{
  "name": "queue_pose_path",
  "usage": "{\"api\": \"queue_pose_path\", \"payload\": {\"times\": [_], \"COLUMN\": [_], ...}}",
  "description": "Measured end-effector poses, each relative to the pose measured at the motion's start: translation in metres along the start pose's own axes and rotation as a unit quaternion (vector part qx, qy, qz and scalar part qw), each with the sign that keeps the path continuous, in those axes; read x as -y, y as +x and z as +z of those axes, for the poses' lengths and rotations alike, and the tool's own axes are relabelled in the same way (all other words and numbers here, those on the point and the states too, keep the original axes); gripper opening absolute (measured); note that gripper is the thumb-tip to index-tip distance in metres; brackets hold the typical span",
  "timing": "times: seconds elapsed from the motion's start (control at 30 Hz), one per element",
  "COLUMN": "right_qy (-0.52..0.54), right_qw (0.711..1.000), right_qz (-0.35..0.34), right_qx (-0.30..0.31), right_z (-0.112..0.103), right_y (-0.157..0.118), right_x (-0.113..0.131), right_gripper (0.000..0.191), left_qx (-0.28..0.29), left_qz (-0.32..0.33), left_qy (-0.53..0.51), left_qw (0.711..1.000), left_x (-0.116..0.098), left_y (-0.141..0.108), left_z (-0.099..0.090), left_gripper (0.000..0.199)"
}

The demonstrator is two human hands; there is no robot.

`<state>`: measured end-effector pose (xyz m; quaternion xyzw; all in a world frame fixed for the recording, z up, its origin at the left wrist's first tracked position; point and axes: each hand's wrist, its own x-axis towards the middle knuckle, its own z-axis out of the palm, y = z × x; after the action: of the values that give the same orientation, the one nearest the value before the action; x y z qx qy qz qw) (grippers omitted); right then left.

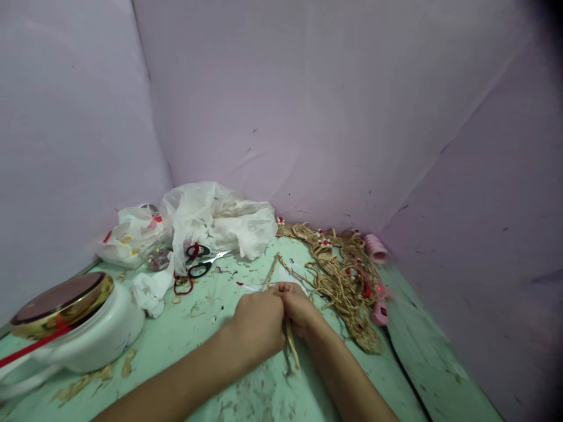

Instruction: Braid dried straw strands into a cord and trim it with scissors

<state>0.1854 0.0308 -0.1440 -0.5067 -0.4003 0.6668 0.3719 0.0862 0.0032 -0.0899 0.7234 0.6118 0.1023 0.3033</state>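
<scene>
Both hands meet near the middle of the green tabletop (250, 384). Left hand (260, 321) closed in a fist around a tan cord (291, 346); right hand (299, 308) pressed against it, fingers bent and pinching the same cord. Cord runs up to a bend on the far side of the hands; its loose end hangs out on the near side. Exact crossing point hidden by the fingers. To the right: heap of tan cordwork (336, 284) with red and white beads, a pink ribbed spool (375, 248) at its far right edge, and a pink-handled tool (379, 313), red light lit, on a black cable (407, 372). Far left: black-handled scissors (199, 270) beside a white plastic bag (215, 220). Near left: white pot (112, 331) topped by a gold-rimmed lid (61, 299), tilted.
</scene>
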Motion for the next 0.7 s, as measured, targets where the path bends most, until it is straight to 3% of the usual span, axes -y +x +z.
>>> {"api": "queue_pose_path", "payload": {"times": [0.1, 0.13, 0.2, 0.27, 0.33, 0.4, 0.57, 0.7], "right_qy": [-0.007, -0.010, -0.016, -0.016, -0.023, -0.050, -0.175, -0.345], "right_qw": [1.000, 1.000, 0.999, 0.999, 0.999, 0.998, 0.981, 0.926], "right_qz": [0.005, 0.003, 0.001, -0.003, -0.011, -0.023, -0.077, -0.140], "right_qx": [0.027, 0.030, 0.029, 0.032, 0.034, 0.028, -0.015, -0.065], "right_z": [-0.002, -0.003, -0.003, -0.003, -0.004, -0.004, -0.008, -0.015], "right_y": [-0.002, -0.003, -0.006, -0.008, -0.010, -0.010, -0.003, -0.001], "right_x": [0.001, 0.002, 0.003, 0.004, 0.004, 0.003, -0.005, -0.007], "right_gripper": [0.013, 0.014, 0.014, 0.013, 0.010, 0.007, 0.004, 0.003], "left_qx": [-0.068, -0.049, 0.046, 0.130, 0.164, 0.162, 0.097, 0.068], "left_qz": [-0.026, -0.054, -0.110, -0.121, -0.115, -0.132, -0.154, -0.111], "left_qy": [-0.001, -0.048, -0.172, -0.289, -0.360, -0.372, -0.305, -0.347], "left_qw": [0.997, 0.996, 0.978, 0.941, 0.911, 0.904, 0.935, 0.929], "left_x": [0.013, 0.018, 0.027, 0.033, 0.037, 0.039, 0.038, 0.034], "left_y": [0.013, 0.019, 0.028, 0.034, 0.037, 0.038, 0.038, 0.035], "left_z": [-0.024, -0.028, -0.028, -0.020, -0.009, -0.002, 0.002, 0.006], "left_gripper": [0.014, 0.016, 0.013, 0.011, 0.009, 0.007, 0.009, 0.015]}}
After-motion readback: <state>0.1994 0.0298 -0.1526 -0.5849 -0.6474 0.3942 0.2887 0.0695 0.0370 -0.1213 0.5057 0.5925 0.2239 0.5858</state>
